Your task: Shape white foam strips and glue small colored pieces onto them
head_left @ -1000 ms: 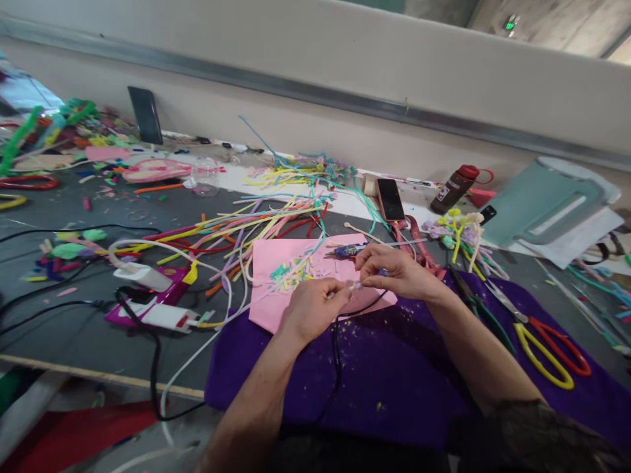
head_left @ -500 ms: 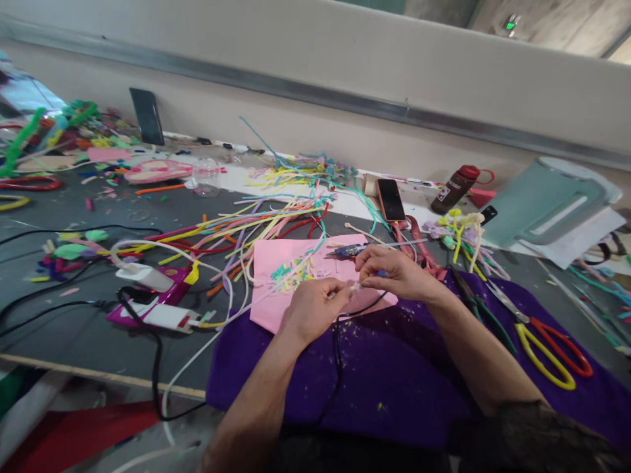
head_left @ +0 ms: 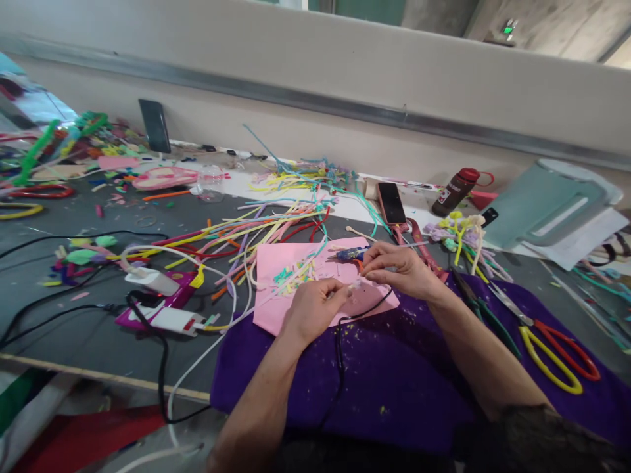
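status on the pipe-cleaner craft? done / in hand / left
Done: a cluster of finished-looking twisted flowers lies beyond the purple cloth; trimmings litter the pink sheet.
In hand: left hand and right hand pinch a small pale piece between fingertips.
Left: a large pile of uncut pipe cleaners lies behind the sheet; scissors idle.

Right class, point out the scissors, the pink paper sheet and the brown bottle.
scissors point(head_left: 552, 351), head view, on the yellow handle loop.
pink paper sheet point(head_left: 276, 263), head view, bare left part.
brown bottle point(head_left: 451, 192), head view, on its body.
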The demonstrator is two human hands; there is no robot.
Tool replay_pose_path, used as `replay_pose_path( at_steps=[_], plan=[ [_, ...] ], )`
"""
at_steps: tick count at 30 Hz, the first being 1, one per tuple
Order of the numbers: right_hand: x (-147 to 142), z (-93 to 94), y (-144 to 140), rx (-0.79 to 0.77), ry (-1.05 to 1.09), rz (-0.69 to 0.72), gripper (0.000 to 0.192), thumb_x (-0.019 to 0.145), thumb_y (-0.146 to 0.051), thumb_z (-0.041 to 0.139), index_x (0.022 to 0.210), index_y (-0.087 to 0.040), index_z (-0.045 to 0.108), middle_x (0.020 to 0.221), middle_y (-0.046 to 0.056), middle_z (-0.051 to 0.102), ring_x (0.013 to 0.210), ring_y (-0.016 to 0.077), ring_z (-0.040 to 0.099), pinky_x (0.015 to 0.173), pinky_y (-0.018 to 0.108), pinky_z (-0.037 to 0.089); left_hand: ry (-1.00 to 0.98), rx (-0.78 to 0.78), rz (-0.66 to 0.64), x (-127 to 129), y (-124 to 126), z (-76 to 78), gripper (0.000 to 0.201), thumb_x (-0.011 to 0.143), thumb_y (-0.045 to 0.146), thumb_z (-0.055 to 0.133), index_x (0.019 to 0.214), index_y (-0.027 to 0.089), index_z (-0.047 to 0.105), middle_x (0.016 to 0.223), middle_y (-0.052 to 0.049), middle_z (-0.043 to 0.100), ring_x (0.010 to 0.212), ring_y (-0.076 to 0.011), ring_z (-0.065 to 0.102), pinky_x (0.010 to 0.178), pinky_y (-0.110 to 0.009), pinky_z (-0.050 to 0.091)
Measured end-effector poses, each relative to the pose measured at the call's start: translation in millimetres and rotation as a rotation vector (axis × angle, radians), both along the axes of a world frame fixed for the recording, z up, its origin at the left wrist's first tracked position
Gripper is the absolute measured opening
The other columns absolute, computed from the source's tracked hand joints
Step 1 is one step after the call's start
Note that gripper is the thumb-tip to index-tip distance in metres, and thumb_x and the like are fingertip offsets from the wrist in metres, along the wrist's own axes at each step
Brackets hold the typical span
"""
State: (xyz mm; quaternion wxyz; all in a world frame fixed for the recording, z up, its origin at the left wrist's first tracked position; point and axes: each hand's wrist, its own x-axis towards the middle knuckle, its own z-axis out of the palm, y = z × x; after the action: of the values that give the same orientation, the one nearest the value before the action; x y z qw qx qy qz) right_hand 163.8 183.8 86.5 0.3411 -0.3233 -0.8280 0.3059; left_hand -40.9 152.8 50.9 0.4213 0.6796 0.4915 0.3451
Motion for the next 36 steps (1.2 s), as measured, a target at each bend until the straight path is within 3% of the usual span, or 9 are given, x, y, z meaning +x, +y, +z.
replay_pose_path(
  at_steps=[6, 10, 13, 22, 29, 36],
  plan=[
    [2, 1.2, 1, -0.069, 0.138, -0.027, 0.016, 0.081, -0.028, 0.057, 0.091, -0.021, 0.069, 0.086, 0.004, 0.061, 0.083, 0.0144, 0.056, 0.073, 0.030, 0.046, -0.330, -0.346, -0.075, -2, 0, 3.9, 0.027, 0.074, 0.039, 0.055, 0.070, 0.014, 0.064, 0.044, 0.005, 0.044, 0.037, -0.0047, 0.031, 0.039, -0.019, 0.021],
    [-5, -1.6, -4, -0.195, 0.104, 0.062, 0.039, 0.073, -0.028, 0.067, 0.111, -0.021, 0.059, 0.096, 0.005, 0.062, 0.078, 0.0130, 0.057, 0.066, 0.026, 0.046, -0.456, -0.453, -0.125, -4, 0, 5.9, 0.026, 0.074, 0.038, 0.056, 0.067, 0.013, 0.063, 0.042, 0.005, 0.044, 0.033, -0.0024, 0.028, 0.036, -0.017, 0.017],
    [-14, -5.9, -9, -0.191, 0.097, 0.075, 0.050, 0.069, -0.028, 0.070, 0.116, -0.020, 0.055, 0.100, 0.005, 0.062, 0.077, 0.0124, 0.056, 0.063, 0.024, 0.046, -0.483, -0.470, -0.138, -4, 0, 6.5, 0.026, 0.074, 0.037, 0.057, 0.067, 0.012, 0.064, 0.042, 0.005, 0.045, 0.033, -0.0017, 0.029, 0.035, -0.016, 0.018],
    [-22, -12.4, -13, -0.073, 0.113, 0.030, 0.035, 0.072, -0.032, 0.068, 0.103, -0.017, 0.062, 0.081, 0.002, 0.061, 0.064, 0.0092, 0.054, 0.054, 0.021, 0.044, -0.522, -0.443, -0.113, -4, -1, 7.3, 0.025, 0.075, 0.035, 0.057, 0.065, 0.012, 0.063, 0.041, 0.004, 0.046, 0.031, -0.0011, 0.029, 0.033, -0.015, 0.017],
    [-21, -13.4, -11, -0.045, 0.109, 0.042, 0.034, 0.073, -0.032, 0.067, 0.103, -0.018, 0.061, 0.091, 0.005, 0.063, 0.067, 0.0101, 0.056, 0.055, 0.022, 0.045, -0.523, -0.444, -0.100, -4, 0, 7.8, 0.025, 0.074, 0.035, 0.058, 0.066, 0.012, 0.063, 0.040, 0.005, 0.046, 0.031, -0.0011, 0.029, 0.034, -0.015, 0.017],
    [-21, -14.3, -11, -0.018, 0.101, 0.041, 0.032, 0.074, -0.031, 0.066, 0.102, -0.017, 0.061, 0.089, 0.004, 0.063, 0.067, 0.0102, 0.056, 0.054, 0.021, 0.045, -0.535, -0.437, -0.105, -4, 0, 7.5, 0.025, 0.075, 0.036, 0.058, 0.067, 0.013, 0.063, 0.040, 0.005, 0.045, 0.030, -0.0012, 0.029, 0.033, -0.015, 0.016]
  ],
)
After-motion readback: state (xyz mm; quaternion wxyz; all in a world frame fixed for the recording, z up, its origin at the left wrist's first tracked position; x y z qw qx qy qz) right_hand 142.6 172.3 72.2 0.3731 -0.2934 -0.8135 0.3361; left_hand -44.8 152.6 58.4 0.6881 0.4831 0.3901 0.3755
